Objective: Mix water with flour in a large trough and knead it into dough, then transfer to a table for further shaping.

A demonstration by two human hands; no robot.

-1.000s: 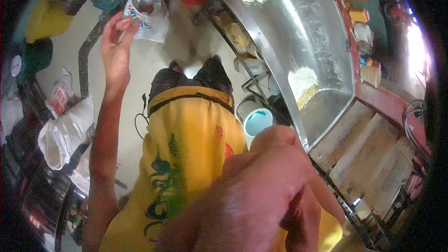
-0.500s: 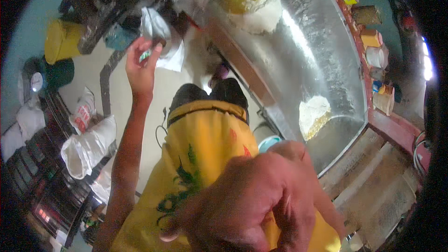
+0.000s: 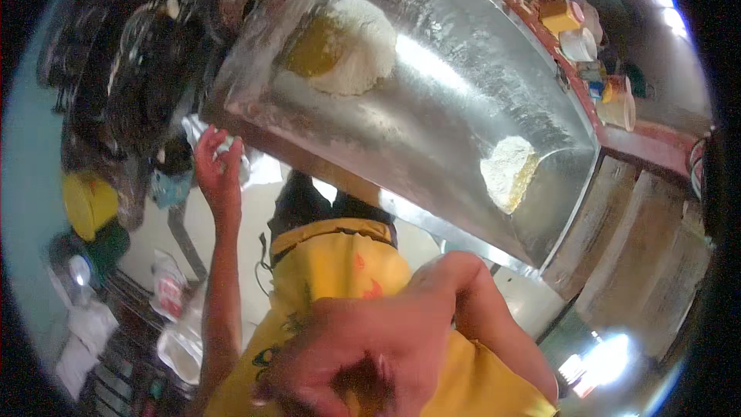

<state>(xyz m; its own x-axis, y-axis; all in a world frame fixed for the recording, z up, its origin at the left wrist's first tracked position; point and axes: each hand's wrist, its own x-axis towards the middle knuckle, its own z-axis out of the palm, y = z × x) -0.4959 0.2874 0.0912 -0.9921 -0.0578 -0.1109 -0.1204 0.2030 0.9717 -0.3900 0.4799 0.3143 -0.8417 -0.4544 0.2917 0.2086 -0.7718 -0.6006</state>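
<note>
My left hand (image 3: 220,174) is closed on the top of a white sack (image 3: 261,172), low beside the near edge of a steel worktop (image 3: 436,131). My right hand (image 3: 363,344) is raised close to the camera over my yellow apron (image 3: 498,378), fingers curled; anything inside them is hidden. On the worktop lie two floury heaps, a large one (image 3: 359,46) with a yellow patch toward the back left and a smaller one (image 3: 505,174) at the right, yellowish along its edge.
A ledge along the worktop's far right carries several containers (image 3: 575,42). Flattened brown board (image 3: 617,247) lies to the right. Yellow (image 3: 89,201) and dark green (image 3: 108,243) buckets, more sacks (image 3: 177,347) and dark clutter (image 3: 139,69) crowd the left.
My view has swung so the worktop now fills the upper middle. My left hand, still on the white sack, has come level with the worktop's near edge. My right hand stays curled near the camera.
</note>
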